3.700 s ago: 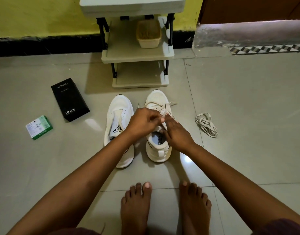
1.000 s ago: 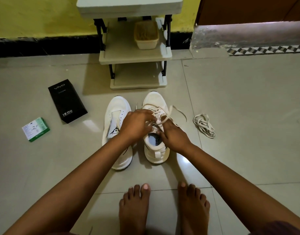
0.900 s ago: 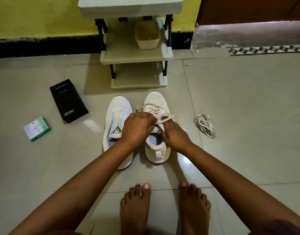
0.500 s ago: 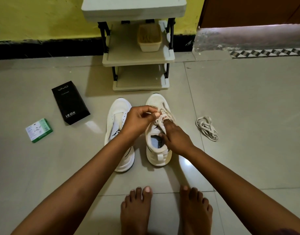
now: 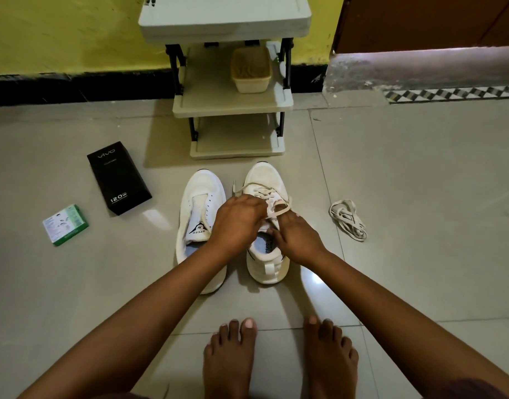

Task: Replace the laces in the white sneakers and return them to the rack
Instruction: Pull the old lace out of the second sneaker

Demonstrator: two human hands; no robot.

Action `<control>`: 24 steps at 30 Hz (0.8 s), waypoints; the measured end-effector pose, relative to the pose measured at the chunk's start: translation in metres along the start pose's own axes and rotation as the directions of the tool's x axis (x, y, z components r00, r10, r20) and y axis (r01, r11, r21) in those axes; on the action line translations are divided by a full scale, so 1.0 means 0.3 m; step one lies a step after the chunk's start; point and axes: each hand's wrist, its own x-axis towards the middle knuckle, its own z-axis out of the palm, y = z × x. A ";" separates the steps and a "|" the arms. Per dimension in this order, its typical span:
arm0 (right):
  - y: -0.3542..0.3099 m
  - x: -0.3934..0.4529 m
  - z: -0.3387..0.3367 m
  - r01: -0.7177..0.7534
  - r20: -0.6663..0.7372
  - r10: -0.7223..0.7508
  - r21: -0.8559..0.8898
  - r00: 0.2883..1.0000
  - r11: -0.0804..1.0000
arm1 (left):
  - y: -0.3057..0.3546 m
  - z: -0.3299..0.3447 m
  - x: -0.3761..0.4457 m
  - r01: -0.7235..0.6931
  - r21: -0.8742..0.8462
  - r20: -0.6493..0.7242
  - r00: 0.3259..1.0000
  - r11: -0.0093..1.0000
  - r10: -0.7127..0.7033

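White sneakers, head view: the pair stands side by side on the tiled floor (image 5: pixel 405 174), toes toward the rack (image 5: pixel 233 105), heels toward your bare feet (image 5: pixel 276 358). The left sneaker (image 5: pixel 200 194) has no lace in its eyelets; its tongue, printed SPEED, lies exposed. The right sneaker (image 5: pixel 261 180) carries a cream lace (image 5: pixel 254 188) crossed through the forward eyelets, one free tip sticking out toward the left shoe.

Your left hand (image 5: pixel 237 223) hovers over the gap between the two shoes, fingers curled at the right sneaker's lacing; that grip looks closed on the lace, though the fingertips are hidden under the knuckles. Your right hand (image 5: pixel 297 240) sits over the right sneaker's collar, fingers curled, with a loop of the lace running across its index finger; the grip is closed round that strand. The two hands nearly touch above the shoe's tongue.

A bundled spare lace (image 5: pixel 348 220) lies on the floor well to the right of the right sneaker, apart from both hands. A black box (image 5: pixel 119 178) marked vivo and 120W lies left of the left sneaker; a small green-and-white box (image 5: pixel 65 224) lies further left. The rack's middle shelf holds a beige basket (image 5: pixel 251 70); its lower shelf is just beyond the sneaker toes.
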 end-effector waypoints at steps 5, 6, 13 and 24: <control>-0.007 0.001 -0.006 -0.070 -0.004 0.071 0.177 0.997 0.982 | 0.122 -0.027 -0.021 0.261 -0.546 0.124 0.965 0.796 -0.231; -0.010 -0.003 -0.012 -0.070 -0.010 0.073 0.191 0.997 0.979 | 0.140 -0.023 -0.021 0.277 -0.559 0.129 0.960 0.781 -0.248; 0.010 0.000 0.002 0.005 -0.043 -0.008 -0.049 0.999 0.999 | -0.003 -0.151 0.045 0.390 -0.523 -0.007 0.887 0.758 -0.461; -0.020 0.006 -0.050 0.011 -0.322 0.028 0.119 0.946 0.993 | -0.037 -0.030 0.038 0.429 -0.386 0.331 0.891 0.817 -0.311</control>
